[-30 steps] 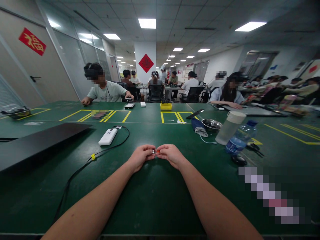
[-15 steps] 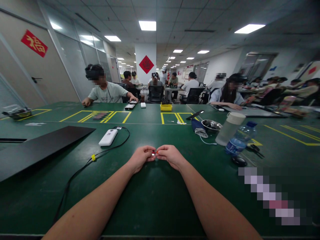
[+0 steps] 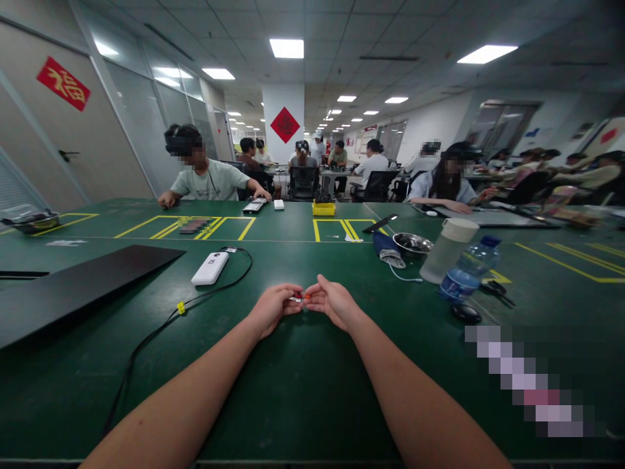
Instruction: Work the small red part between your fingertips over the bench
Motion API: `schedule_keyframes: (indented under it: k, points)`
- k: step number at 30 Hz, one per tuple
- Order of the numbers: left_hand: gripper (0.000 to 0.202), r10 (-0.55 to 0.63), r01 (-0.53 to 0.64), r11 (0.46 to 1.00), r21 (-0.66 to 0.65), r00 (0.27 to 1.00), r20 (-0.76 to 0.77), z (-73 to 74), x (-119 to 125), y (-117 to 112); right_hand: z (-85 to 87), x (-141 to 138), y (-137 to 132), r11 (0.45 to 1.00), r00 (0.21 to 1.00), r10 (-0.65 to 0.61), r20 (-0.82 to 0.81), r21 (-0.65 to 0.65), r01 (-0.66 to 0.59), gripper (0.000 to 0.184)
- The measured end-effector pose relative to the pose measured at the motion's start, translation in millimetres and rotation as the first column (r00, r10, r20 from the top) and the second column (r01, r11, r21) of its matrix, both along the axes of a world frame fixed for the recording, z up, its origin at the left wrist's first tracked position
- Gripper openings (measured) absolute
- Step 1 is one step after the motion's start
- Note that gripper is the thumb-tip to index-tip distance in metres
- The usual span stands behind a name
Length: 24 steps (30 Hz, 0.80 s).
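Both my forearms reach out over the green table (image 3: pixel 303 391). My left hand (image 3: pixel 272 307) and my right hand (image 3: pixel 332 303) meet fingertip to fingertip near the table's middle. Between them sits a tiny object with a red and a silvery part (image 3: pixel 301 297), pinched from both sides. It is too small to name. My right hand's index finger is lifted a little above the pinch. Both hands rest low, close to the tabletop.
A white power bank (image 3: pixel 210 268) with a black cable (image 3: pixel 161 322) lies left of my hands, beyond it a black flat panel (image 3: pixel 73 283). At right stand a water bottle (image 3: pixel 466 272), a pale jug (image 3: pixel 448 251) and a metal bowl (image 3: pixel 413 243). Several people sit at far tables.
My hands have stayed together on the small part. My right hand's index finger has risen slightly; the view has shifted a touch.
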<state>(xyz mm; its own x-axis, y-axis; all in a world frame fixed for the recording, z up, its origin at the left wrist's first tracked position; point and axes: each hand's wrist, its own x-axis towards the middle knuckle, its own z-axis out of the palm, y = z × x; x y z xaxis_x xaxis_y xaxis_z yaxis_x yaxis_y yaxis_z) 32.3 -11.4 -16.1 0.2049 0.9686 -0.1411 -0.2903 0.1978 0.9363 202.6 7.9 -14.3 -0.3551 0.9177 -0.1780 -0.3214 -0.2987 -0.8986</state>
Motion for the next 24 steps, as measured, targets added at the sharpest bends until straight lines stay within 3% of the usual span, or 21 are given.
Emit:
schedule_keyframes:
  k: [24]
  points:
    - [0.019,-0.029,0.029,1.0,0.013,0.999,0.02,1.5,-1.2,-0.9,-1.1,0.7,-1.0,1.0,1.0,0.019,-0.01,0.003,-0.019,0.033]
